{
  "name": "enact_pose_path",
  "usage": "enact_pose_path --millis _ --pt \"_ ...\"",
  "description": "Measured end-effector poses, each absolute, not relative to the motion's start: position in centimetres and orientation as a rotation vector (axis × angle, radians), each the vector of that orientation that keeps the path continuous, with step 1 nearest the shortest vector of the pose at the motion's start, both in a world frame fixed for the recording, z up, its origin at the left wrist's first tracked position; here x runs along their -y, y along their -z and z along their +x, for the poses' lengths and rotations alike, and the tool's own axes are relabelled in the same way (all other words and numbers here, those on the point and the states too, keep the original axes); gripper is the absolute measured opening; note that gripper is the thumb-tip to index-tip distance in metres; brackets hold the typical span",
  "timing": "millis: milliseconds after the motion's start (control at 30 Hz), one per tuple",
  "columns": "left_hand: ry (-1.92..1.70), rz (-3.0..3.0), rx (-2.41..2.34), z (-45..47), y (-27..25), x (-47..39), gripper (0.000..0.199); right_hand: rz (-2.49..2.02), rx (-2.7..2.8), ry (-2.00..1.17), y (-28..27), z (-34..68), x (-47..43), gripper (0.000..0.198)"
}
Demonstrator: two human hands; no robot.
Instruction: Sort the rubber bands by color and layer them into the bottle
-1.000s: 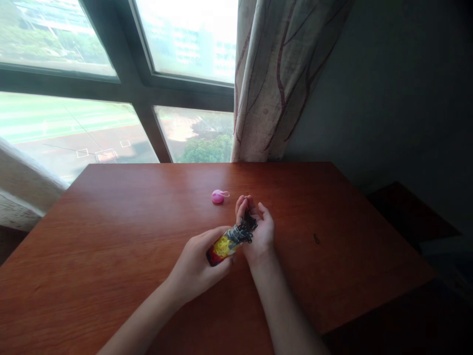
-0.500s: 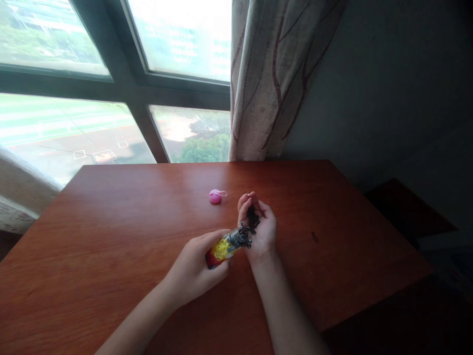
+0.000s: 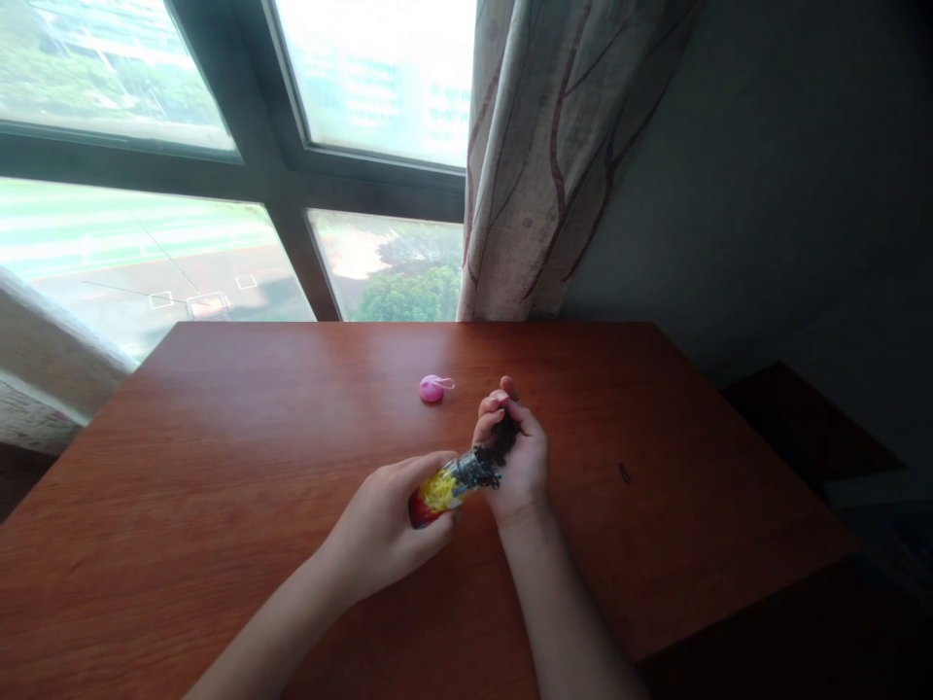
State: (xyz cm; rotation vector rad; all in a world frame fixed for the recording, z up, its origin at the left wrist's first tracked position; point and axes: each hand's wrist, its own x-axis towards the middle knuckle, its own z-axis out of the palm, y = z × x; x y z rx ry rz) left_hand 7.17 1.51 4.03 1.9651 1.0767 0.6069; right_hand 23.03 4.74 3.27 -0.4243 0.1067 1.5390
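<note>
My left hand [image 3: 394, 525] is closed around a small clear bottle [image 3: 439, 491], tilted with its mouth toward my right hand. Yellow and red small bands show inside it, and a bunch of black rubber bands [image 3: 482, 469] sticks out of the mouth. With the palm up and the fingers curled in, my right hand [image 3: 521, 462] holds a dark clump of black rubber bands [image 3: 504, 433]. The bottle's mouth is right beside this palm. A pink round lid [image 3: 431, 389] with a loop lies on the table beyond my hands.
One black band [image 3: 625, 472] lies on the brown wooden table [image 3: 219, 486], right of my right hand. Along the far table edge are a window [image 3: 394, 262] and a patterned curtain [image 3: 532, 194]. The table's right edge drops off into a dark area.
My right fingers have curled further over the black bands in the palm. The left hand and bottle stay almost still. The whole view has shifted slightly.
</note>
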Motion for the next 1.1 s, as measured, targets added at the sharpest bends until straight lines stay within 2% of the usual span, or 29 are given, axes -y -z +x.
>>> enact_pose_path --millis 233,467,667,900,1100 --pt "-0.572 1.955 -1.054 7.2 -4.0 -1.5 0.03 -0.226 -0.188 -1.611 -2.8 23.8 -4.9 0.033" --pt "-0.617 1.961 -1.04 7.1 -3.5 -1.5 0.043 -0.057 -0.11 -1.618 -2.1 24.3 -4.9 0.042" --pt "-0.612 1.93 -1.021 7.1 -3.4 -1.6 0.046 0.007 -0.214 -1.652 -2.4 24.4 -4.6 0.038" --pt "-0.638 1.902 -1.021 6.9 -3.4 -1.7 0.047 -0.242 -0.148 -1.732 -3.4 23.8 -4.6 0.027" --pt "-0.632 1.902 -1.03 6.9 -3.3 -1.8 0.049 -0.385 0.004 -1.681 -3.5 23.1 -4.6 0.021"
